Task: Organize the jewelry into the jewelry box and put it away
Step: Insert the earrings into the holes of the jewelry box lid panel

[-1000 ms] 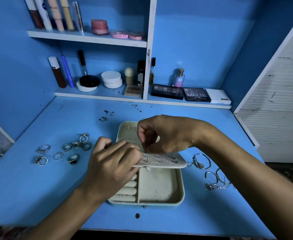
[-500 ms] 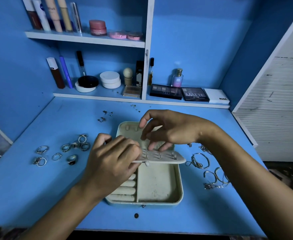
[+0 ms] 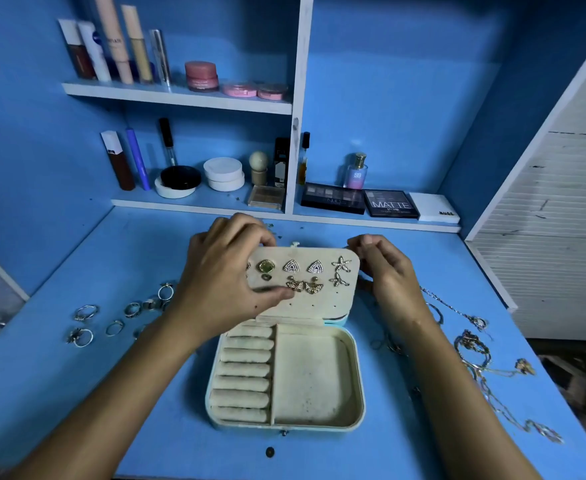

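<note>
Jewelry box [image 3: 314, 382] sits open on the blue tabletop [image 3: 77, 393]. Your left hand [image 3: 225, 289] grips the upright earring panel [image 3: 319, 303] with curled fingers; your right hand [image 3: 388, 275] pinches its right edge. Earrings [image 3: 305, 275] are pinned on it. Rings [image 3: 83, 323] lie left, necklaces [image 3: 475, 348] right.

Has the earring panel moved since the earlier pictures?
Yes. The earring panel, earlier lying flat over the jewelry box, now stands raised at the box's far edge, studs facing the camera, held by left hand and right hand.
</note>
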Tool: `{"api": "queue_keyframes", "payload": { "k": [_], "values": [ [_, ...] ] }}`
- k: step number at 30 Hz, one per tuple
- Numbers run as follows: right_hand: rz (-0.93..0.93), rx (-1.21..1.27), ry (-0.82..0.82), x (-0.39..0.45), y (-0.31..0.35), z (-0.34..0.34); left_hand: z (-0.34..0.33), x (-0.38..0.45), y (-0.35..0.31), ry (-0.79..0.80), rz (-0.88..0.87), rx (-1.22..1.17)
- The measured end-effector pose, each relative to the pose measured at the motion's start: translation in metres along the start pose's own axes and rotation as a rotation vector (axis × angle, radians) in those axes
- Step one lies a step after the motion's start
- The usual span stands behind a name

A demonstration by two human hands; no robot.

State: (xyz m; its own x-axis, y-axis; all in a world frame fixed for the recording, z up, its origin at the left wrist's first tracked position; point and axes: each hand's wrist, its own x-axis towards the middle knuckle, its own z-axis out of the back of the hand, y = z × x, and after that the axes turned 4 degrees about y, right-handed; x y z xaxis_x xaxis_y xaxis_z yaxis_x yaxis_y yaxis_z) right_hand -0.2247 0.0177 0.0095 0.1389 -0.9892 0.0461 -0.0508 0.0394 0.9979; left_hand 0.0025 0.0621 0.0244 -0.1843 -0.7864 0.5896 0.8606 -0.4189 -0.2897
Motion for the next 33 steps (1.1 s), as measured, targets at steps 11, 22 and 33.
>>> {"api": "queue_keyframes", "payload": {
  "k": [11,22,33],
  "values": [
    [0.13,-0.098,-0.016,-0.01,-0.01,-0.014,-0.021,0.005,0.025,0.226,0.252,-0.366],
    [0.14,-0.368,-0.09,-0.006,-0.024,-0.012,-0.033,-0.017,0.028,0.115,0.521,-0.475],
    [0.026,-0.624,-0.097,0.001,-0.027,-0.009,-0.038,-0.028,0.026,0.064,0.591,-0.487]
  ]
}}
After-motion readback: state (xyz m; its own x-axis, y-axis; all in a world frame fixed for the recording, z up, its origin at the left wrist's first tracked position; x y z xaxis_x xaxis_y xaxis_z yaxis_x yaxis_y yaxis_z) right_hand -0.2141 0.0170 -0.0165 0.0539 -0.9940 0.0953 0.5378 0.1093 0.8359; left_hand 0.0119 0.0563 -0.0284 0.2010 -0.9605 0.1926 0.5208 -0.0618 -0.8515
